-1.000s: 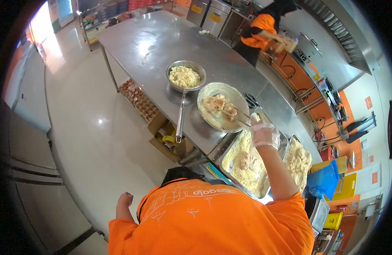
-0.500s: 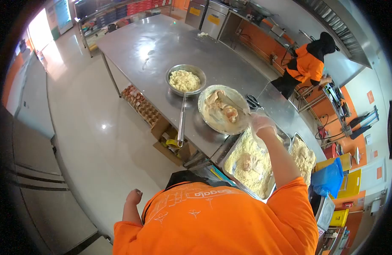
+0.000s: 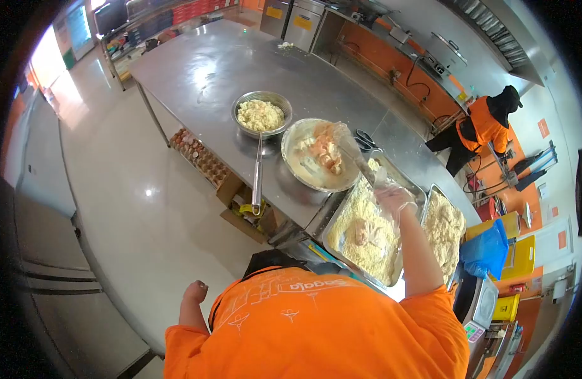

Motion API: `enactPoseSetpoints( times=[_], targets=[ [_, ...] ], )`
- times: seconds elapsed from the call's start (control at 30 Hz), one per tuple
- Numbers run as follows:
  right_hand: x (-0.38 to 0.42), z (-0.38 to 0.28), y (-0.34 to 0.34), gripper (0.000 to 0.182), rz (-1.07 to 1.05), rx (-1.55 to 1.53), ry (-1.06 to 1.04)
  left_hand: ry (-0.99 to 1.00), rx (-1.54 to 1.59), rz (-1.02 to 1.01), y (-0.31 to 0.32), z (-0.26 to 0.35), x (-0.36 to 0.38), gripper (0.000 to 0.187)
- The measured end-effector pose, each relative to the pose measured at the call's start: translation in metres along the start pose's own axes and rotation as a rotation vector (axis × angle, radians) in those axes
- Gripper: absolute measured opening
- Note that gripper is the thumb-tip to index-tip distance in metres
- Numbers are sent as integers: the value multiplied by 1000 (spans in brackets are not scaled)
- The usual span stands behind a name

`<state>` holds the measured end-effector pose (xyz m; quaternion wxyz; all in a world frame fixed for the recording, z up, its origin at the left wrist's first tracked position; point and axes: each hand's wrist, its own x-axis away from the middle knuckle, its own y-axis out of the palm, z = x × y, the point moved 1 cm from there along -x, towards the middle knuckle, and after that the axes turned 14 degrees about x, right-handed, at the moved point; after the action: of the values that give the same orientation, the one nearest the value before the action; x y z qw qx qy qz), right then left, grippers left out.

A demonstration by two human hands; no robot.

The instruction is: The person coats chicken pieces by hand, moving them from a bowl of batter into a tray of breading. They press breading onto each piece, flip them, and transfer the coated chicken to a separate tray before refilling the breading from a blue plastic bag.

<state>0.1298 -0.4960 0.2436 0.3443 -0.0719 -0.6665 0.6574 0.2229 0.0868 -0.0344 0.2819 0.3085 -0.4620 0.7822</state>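
Note:
My right hand (image 3: pixel 394 194), in a clear plastic glove, is closed around the end of metal tongs (image 3: pixel 360 158). The tongs reach over the steel bowl (image 3: pixel 291 165) of pale batter, their far end by the raw chicken pieces (image 3: pixel 327 150). Below my right hand is a metal tray (image 3: pixel 329 243) of yellowish crumbly coating, with a coated chicken piece (image 3: pixel 367 232) lying in it. My bare left hand (image 3: pixel 195 292) hangs at my side, fingers curled, with nothing visible in it.
A long-handled strainer (image 3: pixel 258 170) with yellow crumbs rests on a bowl. Black-handled scissors (image 3: pixel 365 140) lie behind the batter bowl. A second tray (image 3: pixel 444 230) stands to the right, beside a blue container (image 3: pixel 485 248). A co-worker (image 3: pixel 486 126) stands beyond the steel table (image 3: pixel 196 47).
My right hand has shifted back over the coating tray, and the tongs' far end now sits higher over the bowl's edge. The co-worker has moved right and bends lower.

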Motion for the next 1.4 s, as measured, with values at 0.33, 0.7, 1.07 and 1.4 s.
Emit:
enactPoseSetpoints(
  times=[0.33,0.7,1.07,1.4],
  targets=[
    [50,-30,3,22,86,-721,354,92,-4,13,7,2,-8,33],
    [63,-35,25,17,336,-946,231,34,11,-20,13,-29,1,32],
    [72,-58,24,18,160,-1143,346,73,30,-11,5,3,7,33],
    [72,-51,27,20,224,-1278,325,224,-156,-36,33,-63,-63,33]
  ],
)
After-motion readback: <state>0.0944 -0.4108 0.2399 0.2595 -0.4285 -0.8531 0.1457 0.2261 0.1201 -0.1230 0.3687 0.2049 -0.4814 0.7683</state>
